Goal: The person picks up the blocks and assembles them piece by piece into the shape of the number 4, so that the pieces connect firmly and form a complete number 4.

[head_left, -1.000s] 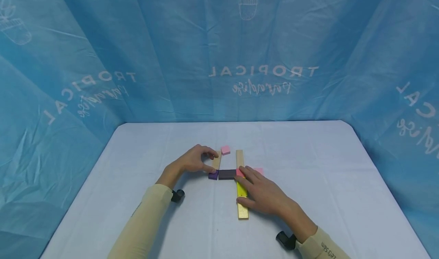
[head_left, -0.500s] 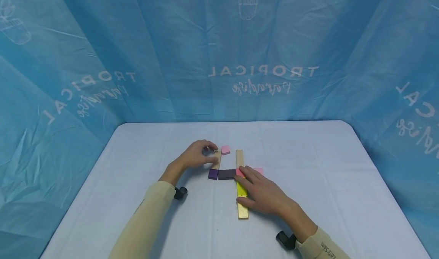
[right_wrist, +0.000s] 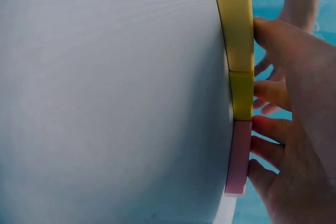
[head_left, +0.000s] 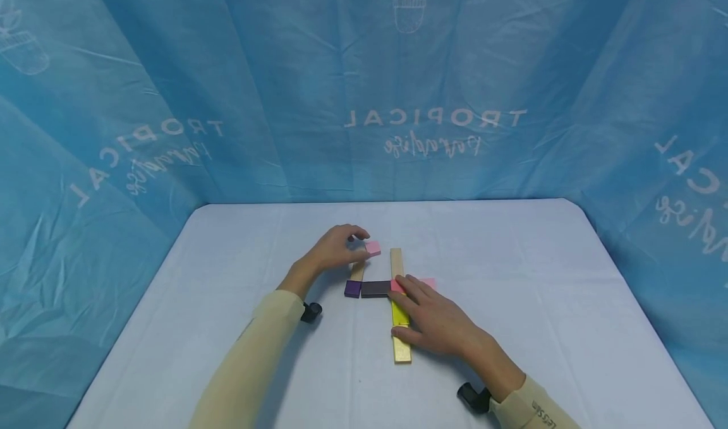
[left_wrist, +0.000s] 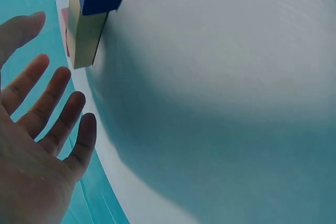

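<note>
My left hand (head_left: pixel 340 247), fingers spread in the left wrist view, hovers around a small pink block (head_left: pixel 373 247), thumb at its edge. Below that hand a plain wooden strip (head_left: pixel 357 271) is partly covered; it meets a dark purple block (head_left: pixel 352 289). Flat on the strips lies my right hand (head_left: pixel 438 318), fingertips touching a yellow block (head_left: pixel 400 314) and a bright pink block (head_left: pixel 396 285). In the right wrist view its fingers (right_wrist: pixel 272 95) rest along the tops of the gold block (right_wrist: pixel 237 24), yellow block and pink block (right_wrist: pixel 239 156).
A black block (head_left: pixel 376 289) bridges the purple and bright pink ones. Beyond the right hand runs another plain wooden strip (head_left: pixel 396 261). White cloth covers the table (head_left: pixel 273 227), and a blue curtain (head_left: pixel 284 100) stands behind and at both sides.
My left hand has left the purple block, moved away from me along the wooden strip and reached the small pink block. My right hand has stayed in place.
</note>
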